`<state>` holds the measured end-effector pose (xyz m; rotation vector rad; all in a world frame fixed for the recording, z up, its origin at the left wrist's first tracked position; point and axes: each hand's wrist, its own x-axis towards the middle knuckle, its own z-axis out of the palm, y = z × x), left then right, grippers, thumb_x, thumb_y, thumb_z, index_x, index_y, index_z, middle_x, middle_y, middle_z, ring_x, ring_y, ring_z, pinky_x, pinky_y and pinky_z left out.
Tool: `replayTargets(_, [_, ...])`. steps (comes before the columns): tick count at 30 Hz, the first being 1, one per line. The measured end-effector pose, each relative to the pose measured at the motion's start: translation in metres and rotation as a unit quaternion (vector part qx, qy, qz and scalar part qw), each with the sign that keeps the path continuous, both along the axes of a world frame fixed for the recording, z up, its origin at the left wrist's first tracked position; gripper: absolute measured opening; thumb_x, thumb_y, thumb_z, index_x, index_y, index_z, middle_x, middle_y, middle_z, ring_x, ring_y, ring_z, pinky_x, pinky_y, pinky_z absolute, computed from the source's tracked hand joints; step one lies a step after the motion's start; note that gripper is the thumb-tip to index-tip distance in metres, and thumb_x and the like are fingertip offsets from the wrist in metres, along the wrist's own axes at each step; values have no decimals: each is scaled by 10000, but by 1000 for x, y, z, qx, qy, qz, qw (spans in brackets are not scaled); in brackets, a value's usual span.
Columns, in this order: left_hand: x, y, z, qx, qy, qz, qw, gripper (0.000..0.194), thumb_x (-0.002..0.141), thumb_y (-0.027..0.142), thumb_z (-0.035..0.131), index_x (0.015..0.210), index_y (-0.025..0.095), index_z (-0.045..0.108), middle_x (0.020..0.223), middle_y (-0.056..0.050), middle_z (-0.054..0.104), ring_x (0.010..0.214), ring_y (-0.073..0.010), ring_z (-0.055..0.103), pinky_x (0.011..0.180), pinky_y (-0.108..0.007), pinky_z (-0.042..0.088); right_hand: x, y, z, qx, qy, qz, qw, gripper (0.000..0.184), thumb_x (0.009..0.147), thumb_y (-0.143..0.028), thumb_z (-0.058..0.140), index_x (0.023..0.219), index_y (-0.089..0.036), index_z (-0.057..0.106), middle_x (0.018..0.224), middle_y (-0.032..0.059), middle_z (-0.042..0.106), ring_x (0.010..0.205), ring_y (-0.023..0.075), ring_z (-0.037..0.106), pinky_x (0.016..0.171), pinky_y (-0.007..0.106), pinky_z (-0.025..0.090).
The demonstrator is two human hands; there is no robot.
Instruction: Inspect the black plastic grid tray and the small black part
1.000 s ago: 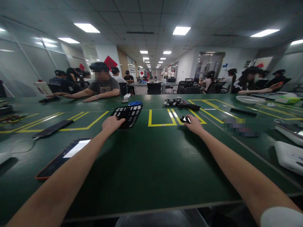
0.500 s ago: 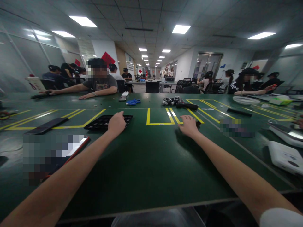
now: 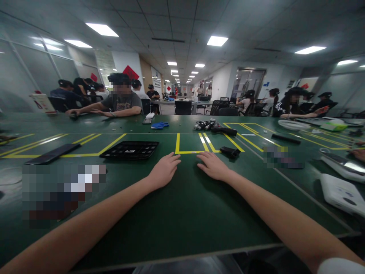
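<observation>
My left hand (image 3: 165, 169) is over the green table (image 3: 182, 217), palm down, fingers stretched and holding nothing. Facing it across a small gap, my right hand (image 3: 213, 165) also has its fingers out and holds nothing. Left of my left hand lies a shallow black tray (image 3: 129, 150) with compartments. Just beyond my right hand sits a small black object (image 3: 229, 152) whose kind I cannot make out. Yellow tape (image 3: 177, 144) marks out a shape past my fingertips.
Farther back lie a bundle of black and silver parts (image 3: 205, 124), a black cylinder (image 3: 225, 131) and a blue glove (image 3: 160, 125). A long black case (image 3: 53, 153) is at left, a white device (image 3: 341, 193) at right. A person (image 3: 121, 97) sits opposite.
My left hand has left the black tray and moved right. My right hand has moved left, uncovering the small black object. The person opposite has drawn the outstretched arm in.
</observation>
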<state>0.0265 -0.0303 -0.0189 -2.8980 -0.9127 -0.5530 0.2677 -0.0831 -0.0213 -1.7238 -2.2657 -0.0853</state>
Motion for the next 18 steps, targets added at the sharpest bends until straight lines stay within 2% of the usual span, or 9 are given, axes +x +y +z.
replayTargets(4, [5,-47,6,-51,48,-109,992,351,901,295,391,1195,184,548,1323,-84,515,1244,-205,431,1023,-400,364,45,6,3,92,-43,-155,983,481,855,-378,393,1281,-159,436,1393,115,392,1315,314,261,1074,556,191])
replayTargets(7, [7,-68,8,-75,67,-139,985,362,902,315,397,1202,175,543,1319,-108,514,1225,-215,452,1005,-390,381,77,8,-5,89,-66,-250,962,510,832,-403,416,1275,-151,435,1391,140,380,1303,354,254,1042,606,184])
replayTargets(9, [7,-72,9,-76,63,-143,985,360,900,317,405,1200,172,542,1318,-110,512,1222,-220,453,1000,-390,383,91,9,-13,47,-63,-273,959,530,832,-424,406,1277,-138,430,1365,158,404,1271,358,300,1025,581,236])
replayTargets(12, [7,-69,9,-58,58,-149,985,330,906,299,397,1172,178,552,1270,-90,548,1171,-201,489,975,-357,398,99,11,-22,14,-58,-258,964,522,852,-394,362,1266,-86,442,1312,180,449,1225,332,354,1024,469,296])
replayTargets(15, [7,-56,12,1,66,-84,994,297,910,256,360,1082,157,581,1101,-94,611,1000,-203,566,860,-344,446,98,13,-24,22,-61,-253,965,499,853,-358,355,1248,-71,459,1294,187,458,1198,329,368,1026,439,294])
replayTargets(18, [4,-31,16,45,65,72,994,312,907,315,347,1019,134,575,979,-114,606,871,-222,582,727,-330,462,96,13,-23,24,-56,-255,965,497,849,-355,362,1251,-78,456,1292,179,457,1198,334,363,1028,441,292])
